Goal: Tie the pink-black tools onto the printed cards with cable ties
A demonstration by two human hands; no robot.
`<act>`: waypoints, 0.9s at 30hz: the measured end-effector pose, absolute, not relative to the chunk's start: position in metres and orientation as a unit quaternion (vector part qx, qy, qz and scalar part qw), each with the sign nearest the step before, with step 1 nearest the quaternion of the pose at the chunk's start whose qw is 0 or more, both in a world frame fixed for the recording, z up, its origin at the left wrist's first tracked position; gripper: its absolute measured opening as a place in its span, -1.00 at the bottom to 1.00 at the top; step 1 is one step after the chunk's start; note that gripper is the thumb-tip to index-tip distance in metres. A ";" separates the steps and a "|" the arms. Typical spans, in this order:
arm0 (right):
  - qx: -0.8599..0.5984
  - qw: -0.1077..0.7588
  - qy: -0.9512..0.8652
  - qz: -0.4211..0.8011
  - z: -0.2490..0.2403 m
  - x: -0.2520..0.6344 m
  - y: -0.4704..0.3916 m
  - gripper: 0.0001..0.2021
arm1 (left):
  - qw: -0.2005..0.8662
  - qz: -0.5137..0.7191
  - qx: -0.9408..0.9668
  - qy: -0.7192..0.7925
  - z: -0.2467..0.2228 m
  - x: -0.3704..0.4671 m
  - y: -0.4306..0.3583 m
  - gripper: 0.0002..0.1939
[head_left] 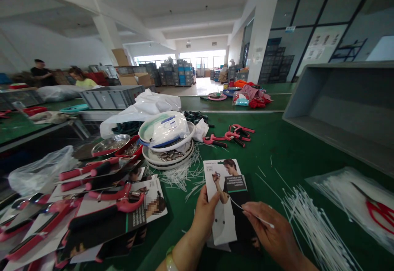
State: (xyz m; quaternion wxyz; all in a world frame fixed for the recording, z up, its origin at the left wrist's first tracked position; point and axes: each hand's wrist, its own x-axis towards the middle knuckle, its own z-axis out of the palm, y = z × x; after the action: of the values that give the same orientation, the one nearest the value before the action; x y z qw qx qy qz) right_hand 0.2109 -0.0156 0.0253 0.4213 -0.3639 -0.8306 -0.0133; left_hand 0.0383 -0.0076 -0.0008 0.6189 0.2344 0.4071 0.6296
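My left hand grips the left edge of a printed backing card, its thumb lying on the front. The card shows a person and the words "adjustable grip strengthener". A thin white cable tie is pinched between the thumb and fingers of my right hand. One end of the tie meets the middle of the card; whether it passes through a hole I cannot tell. To the left lie several pink and black hand grip strengtheners on similar cards.
Loose white cable ties lie at right beside a plastic bag with red scissors. A grey crate stands behind them. Stacked round trays and more pink grip strengtheners are ahead. Two people are at the far left.
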 end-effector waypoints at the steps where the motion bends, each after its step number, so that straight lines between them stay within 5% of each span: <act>1: -0.363 0.421 -0.831 -0.013 0.024 0.211 -0.016 -0.81 | 0.617 0.631 0.232 0.408 -0.001 0.038 -0.007 -0.43; 10: -0.362 0.415 -0.835 -0.020 0.016 0.211 -0.015 -0.83 | 0.626 0.642 0.222 0.384 -0.008 0.038 -0.005 -0.40; 18: -0.342 0.363 -0.865 -0.056 0.000 0.207 0.001 -0.71 | 0.724 0.575 0.152 0.350 -0.003 0.049 -0.018 -0.19; 27: -0.340 0.320 -0.879 -0.097 -0.011 0.211 0.004 -0.70 | 0.744 0.532 0.171 0.366 0.004 0.053 -0.026 -0.30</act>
State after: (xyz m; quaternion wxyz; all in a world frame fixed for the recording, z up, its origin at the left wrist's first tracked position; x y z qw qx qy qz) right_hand 0.2105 0.0040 -0.0110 0.3204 -0.3403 -0.8787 -0.0972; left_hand 0.0531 -0.0256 0.0036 0.7443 0.1706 0.3661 0.5319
